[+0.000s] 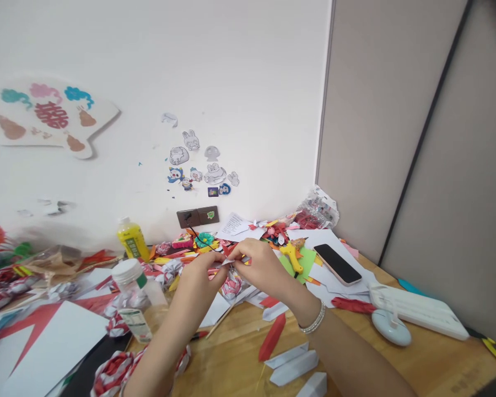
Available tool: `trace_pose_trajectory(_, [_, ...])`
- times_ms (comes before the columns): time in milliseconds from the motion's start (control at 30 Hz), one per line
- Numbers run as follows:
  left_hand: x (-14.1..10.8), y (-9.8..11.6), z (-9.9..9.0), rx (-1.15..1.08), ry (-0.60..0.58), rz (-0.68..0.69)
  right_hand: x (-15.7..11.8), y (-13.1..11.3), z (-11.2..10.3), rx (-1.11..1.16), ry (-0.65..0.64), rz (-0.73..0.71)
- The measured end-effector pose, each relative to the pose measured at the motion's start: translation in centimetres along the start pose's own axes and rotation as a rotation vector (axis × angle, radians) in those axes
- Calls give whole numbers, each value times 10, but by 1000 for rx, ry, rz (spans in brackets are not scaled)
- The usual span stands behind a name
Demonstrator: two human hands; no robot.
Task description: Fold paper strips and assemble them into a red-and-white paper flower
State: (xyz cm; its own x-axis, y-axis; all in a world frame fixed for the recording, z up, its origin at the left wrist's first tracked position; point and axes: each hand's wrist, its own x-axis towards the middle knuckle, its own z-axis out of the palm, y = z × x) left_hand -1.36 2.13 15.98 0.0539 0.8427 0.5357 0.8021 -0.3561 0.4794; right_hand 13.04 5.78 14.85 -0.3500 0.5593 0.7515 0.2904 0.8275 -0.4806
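Both hands meet over the middle of the cluttered table. A small red and white folded paper point(228, 260) is pinched between the fingertips of my left hand point(202, 273) and my right hand point(258, 264). Just below the fingertips lies a pink and white paper ball point(232, 286). Folded white strips point(295, 366) and a folded red strip point(272, 337) rest on the wood below my right hand. To the right of that hand is a yellow glue gun point(292, 258) on green paper.
A clear jar point(133, 303) with a white lid stands left of my left forearm, a yellow bottle point(133, 238) behind it. On the right lie a phone point(338, 264), a white mouse point(391, 327) and a white keyboard point(417, 310). White sheets point(62, 344) cover the left front.
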Motion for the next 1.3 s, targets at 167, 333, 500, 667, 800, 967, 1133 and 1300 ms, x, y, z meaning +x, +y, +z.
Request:
trace_pose_trajectory(167, [-5,2,8,120,48,119,0,-1,-1,-100,-49,-108])
trace_pose_trajectory(333, [-5,0,4,88,-6,132,0,-1,0,-161,-12,-125])
trace_pose_trajectory(500, [3,-6,-15,-330,-95,-18,1,1,-2,-59,2,-206])
trace_pose_trajectory(667, [5,-10,-8,-401,-109,-98,0,0,1,-29,-17,-305])
trace_pose_trajectory(800, [4,-8,-5,-439,-37,-152,-1,-2,3,-69,-6,-374])
trace_pose_trajectory(967, [3,-5,-5,-475,4,-178,-2,-4,3,-229,-31,-503])
trace_pose_trajectory(1133, [2,-3,-5,-453,14,-171,-2,-6,3,-307,-79,-575])
trace_pose_trajectory(1300, [2,1,-4,-331,52,-97,-4,-9,4,-235,-63,-346])
